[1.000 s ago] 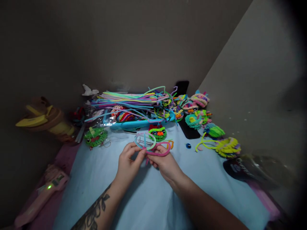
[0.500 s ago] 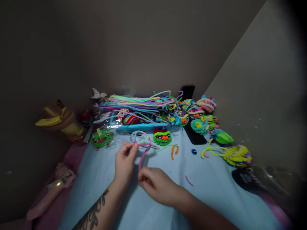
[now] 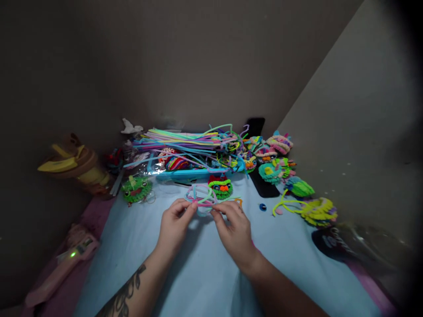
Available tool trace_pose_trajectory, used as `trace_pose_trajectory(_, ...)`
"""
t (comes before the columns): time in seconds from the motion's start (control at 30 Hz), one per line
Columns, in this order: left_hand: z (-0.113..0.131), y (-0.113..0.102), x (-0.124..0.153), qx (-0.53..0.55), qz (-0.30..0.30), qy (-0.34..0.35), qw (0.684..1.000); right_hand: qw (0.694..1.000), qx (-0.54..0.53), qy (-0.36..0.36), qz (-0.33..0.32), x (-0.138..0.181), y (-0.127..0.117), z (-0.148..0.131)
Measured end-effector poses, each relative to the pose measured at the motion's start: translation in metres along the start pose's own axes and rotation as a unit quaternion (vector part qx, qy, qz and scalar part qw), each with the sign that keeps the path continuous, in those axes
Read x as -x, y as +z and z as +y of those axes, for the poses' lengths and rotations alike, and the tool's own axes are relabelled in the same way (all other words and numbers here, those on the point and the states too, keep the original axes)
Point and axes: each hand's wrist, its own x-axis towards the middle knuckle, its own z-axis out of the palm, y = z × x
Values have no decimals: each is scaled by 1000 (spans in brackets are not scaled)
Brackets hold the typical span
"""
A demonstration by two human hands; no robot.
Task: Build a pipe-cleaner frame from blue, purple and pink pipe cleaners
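Looped pipe cleaners (image 3: pixel 202 193) in pink, blue, mint and lilac form a loose round shape above the middle of the table. My left hand (image 3: pixel 176 220) pinches its left side between thumb and fingers. On the other side, my right hand (image 3: pixel 233 226) is closed with its fingertips on the pink pipe cleaner. Just behind the loops sits a green and red pipe-cleaner figure (image 3: pixel 220 188) with an orange mouth. An orange pipe-cleaner piece (image 3: pixel 239 202) lies partly hidden behind my right hand.
A blue tray (image 3: pixel 191 175) piled with pipe cleaners (image 3: pixel 185 140) stands at the back. Several finished figures (image 3: pixel 271 171) lie right of it, near a black phone-like slab (image 3: pixel 264 185). A bagged green figure (image 3: pixel 137 189), a pink glue gun (image 3: pixel 62 268) and a yellow-brown cup (image 3: pixel 89 169) are leftward.
My right hand has moved up and away from me, from the hanging pink end to the loops beside my left hand. The pink strand no longer hangs toward me. The view has shifted slightly.
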Motion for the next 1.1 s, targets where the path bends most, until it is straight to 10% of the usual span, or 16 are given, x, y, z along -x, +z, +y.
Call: trace_pose_trajectory(1.1,6,7,10,-14,-59,8,998,998,37,-47,-15,-1,1,-5)
